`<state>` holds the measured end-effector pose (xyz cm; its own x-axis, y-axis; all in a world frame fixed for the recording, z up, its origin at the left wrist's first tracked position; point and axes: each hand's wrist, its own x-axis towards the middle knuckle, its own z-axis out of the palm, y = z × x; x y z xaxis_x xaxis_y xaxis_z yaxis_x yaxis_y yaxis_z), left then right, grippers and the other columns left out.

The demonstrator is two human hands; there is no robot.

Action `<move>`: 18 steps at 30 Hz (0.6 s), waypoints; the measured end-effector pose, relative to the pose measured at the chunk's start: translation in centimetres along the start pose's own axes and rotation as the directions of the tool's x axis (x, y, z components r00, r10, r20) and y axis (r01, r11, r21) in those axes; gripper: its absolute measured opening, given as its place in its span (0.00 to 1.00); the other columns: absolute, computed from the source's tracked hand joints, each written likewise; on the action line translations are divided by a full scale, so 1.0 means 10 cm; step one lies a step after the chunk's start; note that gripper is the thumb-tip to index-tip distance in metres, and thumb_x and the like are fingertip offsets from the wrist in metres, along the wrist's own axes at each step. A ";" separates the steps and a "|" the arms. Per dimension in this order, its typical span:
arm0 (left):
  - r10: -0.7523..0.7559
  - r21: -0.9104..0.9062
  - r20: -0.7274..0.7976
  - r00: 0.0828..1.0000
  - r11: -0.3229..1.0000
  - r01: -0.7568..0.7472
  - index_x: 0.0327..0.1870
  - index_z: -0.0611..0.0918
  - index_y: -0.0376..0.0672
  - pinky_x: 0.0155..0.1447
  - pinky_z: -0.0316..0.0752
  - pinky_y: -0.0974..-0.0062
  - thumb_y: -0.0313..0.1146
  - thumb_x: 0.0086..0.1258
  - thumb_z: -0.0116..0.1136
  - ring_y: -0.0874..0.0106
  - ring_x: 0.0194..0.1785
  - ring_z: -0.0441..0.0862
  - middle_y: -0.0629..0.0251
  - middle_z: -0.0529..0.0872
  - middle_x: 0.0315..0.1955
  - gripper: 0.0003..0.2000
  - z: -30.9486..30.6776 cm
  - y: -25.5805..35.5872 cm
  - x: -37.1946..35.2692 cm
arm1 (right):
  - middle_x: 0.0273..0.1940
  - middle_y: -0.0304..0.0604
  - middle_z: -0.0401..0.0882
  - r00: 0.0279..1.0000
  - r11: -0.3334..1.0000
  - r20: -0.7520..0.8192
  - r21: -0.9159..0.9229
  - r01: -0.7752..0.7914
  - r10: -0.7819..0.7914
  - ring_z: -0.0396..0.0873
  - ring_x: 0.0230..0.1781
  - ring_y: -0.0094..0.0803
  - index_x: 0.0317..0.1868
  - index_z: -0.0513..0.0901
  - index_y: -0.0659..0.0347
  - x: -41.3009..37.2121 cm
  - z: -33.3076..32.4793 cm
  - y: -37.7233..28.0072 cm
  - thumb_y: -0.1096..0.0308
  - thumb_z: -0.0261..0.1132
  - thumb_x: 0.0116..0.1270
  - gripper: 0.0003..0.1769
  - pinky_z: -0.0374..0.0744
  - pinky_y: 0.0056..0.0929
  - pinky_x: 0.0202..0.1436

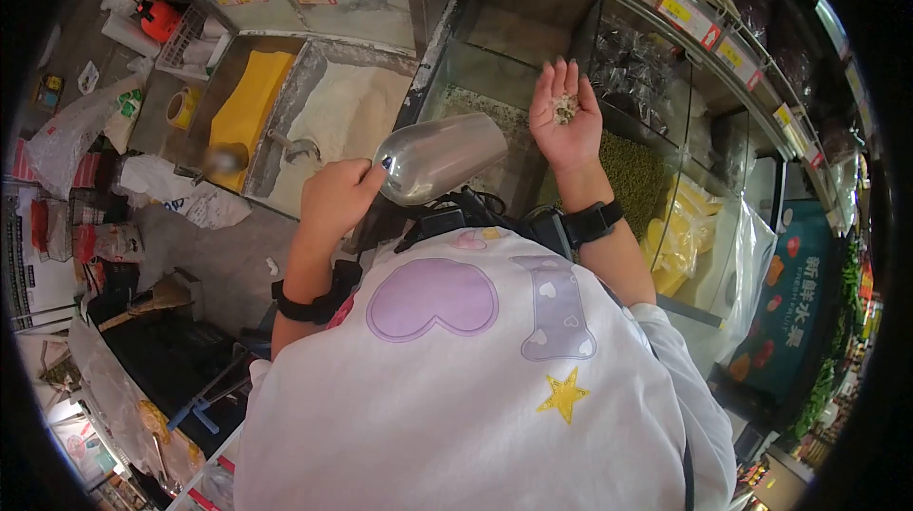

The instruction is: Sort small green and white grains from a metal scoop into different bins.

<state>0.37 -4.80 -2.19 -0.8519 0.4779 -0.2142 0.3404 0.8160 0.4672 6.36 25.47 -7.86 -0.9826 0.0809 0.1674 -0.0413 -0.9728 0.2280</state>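
My left hand (335,195) is closed round the handle of a clear plastic scoop (445,157), which is tilted with its mouth toward the upper right. No contents show in the scoop. My right hand (571,135) is held palm up with its fingers stretched out, and a small heap of pale mixed grains (565,109) lies in the palm. Under and beyond the scoop is a glass-walled bin with speckled grains (490,104). Green beans (623,173) fill the bin beside my right wrist.
White flour (354,102) with a metal scoop (297,146) in it stands left, beside a bin of yellow powder (252,102). Dark plastic-wrapped packs (635,59) and yellow bags (687,216) sit to the right. A shelf rail with price tags (680,9) curves along the upper right.
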 end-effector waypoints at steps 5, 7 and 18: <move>-0.002 -0.017 0.004 1.000 1.000 0.002 0.25 0.79 0.39 0.33 0.69 0.60 0.48 0.65 0.49 0.52 0.30 0.78 0.52 0.79 0.22 0.20 0.00 0.02 -0.01 | 0.62 0.52 0.69 0.992 0.989 0.068 -0.103 0.110 -0.103 0.61 0.68 0.46 0.58 0.73 0.64 0.05 0.07 0.10 0.59 0.47 0.72 0.22 0.59 0.49 0.70; -0.004 -0.014 0.005 1.000 1.000 0.004 0.25 0.79 0.39 0.33 0.69 0.61 0.48 0.65 0.49 0.52 0.30 0.78 0.52 0.79 0.21 0.19 0.01 0.01 -0.01 | 0.63 0.51 0.69 0.995 0.990 0.033 -0.099 0.098 -0.095 0.63 0.67 0.46 0.59 0.72 0.64 0.06 0.04 0.05 0.61 0.47 0.72 0.22 0.60 0.49 0.70; 0.005 -0.020 -0.010 1.000 1.000 -0.005 0.24 0.78 0.39 0.32 0.68 0.60 0.47 0.65 0.50 0.52 0.30 0.77 0.52 0.78 0.21 0.19 0.04 0.01 -0.02 | 0.60 0.51 0.72 0.996 0.995 -0.034 -0.055 0.084 -0.086 0.66 0.65 0.46 0.52 0.77 0.66 0.02 -0.01 -0.01 0.60 0.52 0.72 0.19 0.69 0.47 0.65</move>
<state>0.72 -4.71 -2.41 -0.8543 0.4783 -0.2034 0.3364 0.8072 0.4850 6.13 25.53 -7.99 -0.9810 0.1568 0.1141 -0.1336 -0.9730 0.1880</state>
